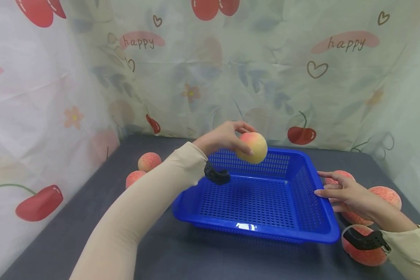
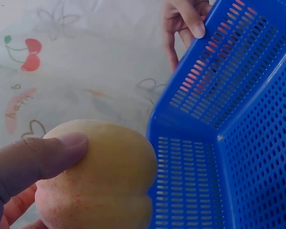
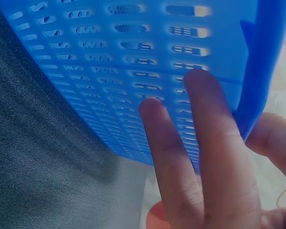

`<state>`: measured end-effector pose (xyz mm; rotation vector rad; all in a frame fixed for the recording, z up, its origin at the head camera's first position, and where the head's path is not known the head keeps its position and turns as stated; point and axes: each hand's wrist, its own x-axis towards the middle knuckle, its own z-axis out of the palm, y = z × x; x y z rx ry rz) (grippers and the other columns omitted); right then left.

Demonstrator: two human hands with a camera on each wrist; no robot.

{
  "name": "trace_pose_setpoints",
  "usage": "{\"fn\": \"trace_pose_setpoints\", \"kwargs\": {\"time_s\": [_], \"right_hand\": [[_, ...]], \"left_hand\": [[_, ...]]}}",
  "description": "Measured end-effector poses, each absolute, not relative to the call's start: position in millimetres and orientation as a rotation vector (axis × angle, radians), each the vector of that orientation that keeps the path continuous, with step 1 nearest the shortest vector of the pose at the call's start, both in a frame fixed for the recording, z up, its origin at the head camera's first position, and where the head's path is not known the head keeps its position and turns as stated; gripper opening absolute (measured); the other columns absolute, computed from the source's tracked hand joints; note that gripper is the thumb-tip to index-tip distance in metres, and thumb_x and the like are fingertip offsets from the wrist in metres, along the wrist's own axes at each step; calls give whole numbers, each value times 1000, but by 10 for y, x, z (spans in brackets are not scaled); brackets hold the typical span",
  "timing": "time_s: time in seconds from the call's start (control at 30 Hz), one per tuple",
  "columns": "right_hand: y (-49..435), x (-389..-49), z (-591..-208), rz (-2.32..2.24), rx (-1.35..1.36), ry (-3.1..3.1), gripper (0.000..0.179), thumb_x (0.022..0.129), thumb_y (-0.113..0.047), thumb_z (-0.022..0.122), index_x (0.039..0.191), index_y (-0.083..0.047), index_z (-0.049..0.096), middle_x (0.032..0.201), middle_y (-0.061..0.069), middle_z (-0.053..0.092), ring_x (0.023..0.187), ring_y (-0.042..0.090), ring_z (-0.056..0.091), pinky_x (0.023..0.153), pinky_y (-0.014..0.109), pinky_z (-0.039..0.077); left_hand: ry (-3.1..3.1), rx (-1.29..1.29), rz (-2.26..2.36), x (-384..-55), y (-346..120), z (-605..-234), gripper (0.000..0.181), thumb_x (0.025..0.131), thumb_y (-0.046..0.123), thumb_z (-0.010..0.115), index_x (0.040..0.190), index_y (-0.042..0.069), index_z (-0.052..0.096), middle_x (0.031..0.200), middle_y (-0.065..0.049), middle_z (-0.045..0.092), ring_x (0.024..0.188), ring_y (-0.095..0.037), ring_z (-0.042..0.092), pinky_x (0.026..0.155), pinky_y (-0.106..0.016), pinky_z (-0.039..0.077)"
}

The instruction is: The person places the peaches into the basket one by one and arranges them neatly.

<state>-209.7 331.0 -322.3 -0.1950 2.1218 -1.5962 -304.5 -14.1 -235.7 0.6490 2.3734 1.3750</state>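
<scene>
A yellow and pink peach is held by my left hand above the back part of a blue plastic basket. In the left wrist view the thumb lies across the near side of the peach, with other fingers partly hidden behind it. My right hand grips the basket's right rim, thumb on the inner side. The right wrist view shows two fingers against the outside of the slotted basket wall. No fruit shows inside the basket.
Two peaches lie on the dark table left of the basket, partly behind the left sleeve. Several more peaches lie right of the basket, around the right hand. Patterned cloth hangs behind and at both sides.
</scene>
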Motion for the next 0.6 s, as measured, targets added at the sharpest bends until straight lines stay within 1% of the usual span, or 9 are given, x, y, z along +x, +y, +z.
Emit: {"fn": "trace_pose_setpoints", "kwargs": {"time_s": [0.13, 0.4, 0.6], "right_hand": [[3314, -2097, -3226, -1594, -186, 2128, 88, 99, -16, 56, 150, 3, -13, 111, 1, 66, 95, 29, 71, 79, 50, 57], [3317, -2099, -3221, -1600, -186, 2123, 88, 99, -16, 56, 150, 3, -13, 111, 1, 67, 95, 29, 71, 79, 50, 57], [3315, -2100, -3229, -1608, -187, 2111, 88, 99, -15, 56, 150, 3, -13, 112, 4, 65, 96, 30, 71, 80, 51, 56]], "left_hand": [[2385, 669, 1328, -3051, -49, -2428, 62, 68, 6, 85, 125, 16, 61, 132, -7, 56, 104, -21, 60, 75, -26, 55], [2338, 651, 1355, -3076, 163, -2603, 62, 67, 2, 85, 123, 14, 62, 130, -8, 56, 102, -19, 59, 73, -26, 56], [2336, 650, 1335, -3070, 300, -2750, 59, 66, 3, 86, 120, 15, 64, 128, -8, 58, 100, -17, 58, 72, -26, 55]]}}
